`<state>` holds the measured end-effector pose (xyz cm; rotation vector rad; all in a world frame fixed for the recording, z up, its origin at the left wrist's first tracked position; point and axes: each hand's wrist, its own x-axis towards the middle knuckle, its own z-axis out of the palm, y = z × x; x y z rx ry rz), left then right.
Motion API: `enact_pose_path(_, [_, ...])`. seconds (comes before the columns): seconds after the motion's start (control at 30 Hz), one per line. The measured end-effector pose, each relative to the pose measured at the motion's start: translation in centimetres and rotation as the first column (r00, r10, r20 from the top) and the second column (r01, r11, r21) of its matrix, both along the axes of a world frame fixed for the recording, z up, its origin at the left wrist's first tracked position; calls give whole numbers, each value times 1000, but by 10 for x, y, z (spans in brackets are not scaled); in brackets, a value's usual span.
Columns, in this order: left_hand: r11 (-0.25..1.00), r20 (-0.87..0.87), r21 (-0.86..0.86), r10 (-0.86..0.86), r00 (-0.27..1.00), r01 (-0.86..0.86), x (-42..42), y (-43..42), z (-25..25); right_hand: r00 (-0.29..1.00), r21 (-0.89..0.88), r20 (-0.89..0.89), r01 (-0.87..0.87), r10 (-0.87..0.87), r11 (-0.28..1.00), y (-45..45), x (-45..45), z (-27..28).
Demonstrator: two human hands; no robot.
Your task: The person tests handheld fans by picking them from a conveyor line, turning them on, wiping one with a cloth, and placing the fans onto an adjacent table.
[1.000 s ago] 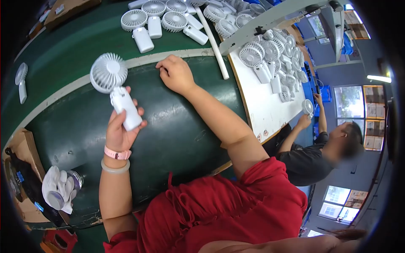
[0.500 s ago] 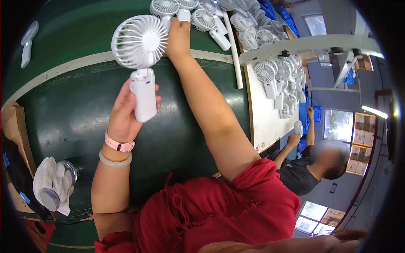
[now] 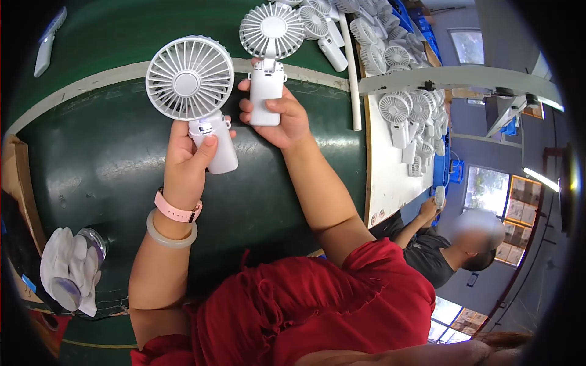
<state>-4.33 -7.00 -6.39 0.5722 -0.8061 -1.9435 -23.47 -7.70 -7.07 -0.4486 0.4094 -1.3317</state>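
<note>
My left hand (image 3: 187, 155) grips a white handheld fan (image 3: 190, 82) by its handle, thumb resting on the front near a small lit display. The round grille of that fan faces me. In my right hand (image 3: 287, 119) is a second white handheld fan (image 3: 267, 91), held by the handle with its head tilted at the hinge. The two fans are side by side and apart, above the dark green table (image 3: 122, 158). Behind the second fan's head, more white fans (image 3: 314, 23) lie on the green surface.
A white rod (image 3: 352, 73) runs beside a white table (image 3: 381, 165) loaded with many fans. White gloves (image 3: 70, 268) lie at the lower left near a cardboard box (image 3: 21, 183). One fan (image 3: 49, 46) lies at the far left. At right, a co-worker (image 3: 427, 253) holds another fan.
My right hand has picked up a second fan and drawn it back toward me. The fan in my left hand has turned its grille to face me.
</note>
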Motion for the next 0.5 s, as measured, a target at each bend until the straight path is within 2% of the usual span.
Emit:
enact_pose_path(0.03, [1000, 5, -11, 25, 1000, -25, -1, 1, 0, 999, 17, -48, 5, -4, 1000, -1, -1, 2])
enact_pose_path(0.13, [999, 32, -40, 31, 999, -30, -2, 0, 1, 998, -13, -49, -31, 30, 999, 1, -5, 1])
enact_pose_path(0.23, [1000, -6, -5, 5, 1000, -5, -1, 0, 0, 995, -51, -37, -91, 90, 995, 2, -6, -1])
enact_pose_path(0.27, [1000, 0, -3, 17, 1000, -17, -1, 0, -1, 993, -49, -87, -83, 78, 995, 2, -7, -2])
enact_pose_path(0.4, [989, 55, -82, 125, 991, -120, -3, 0, -1, 992, -55, -65, -112, 108, 992, 4, -5, 0])
enact_pose_path(0.5, [995, 17, -54, 90, 996, -89, -1, -1, -1, 992, -62, -49, -122, 119, 991, 4, -4, 0])
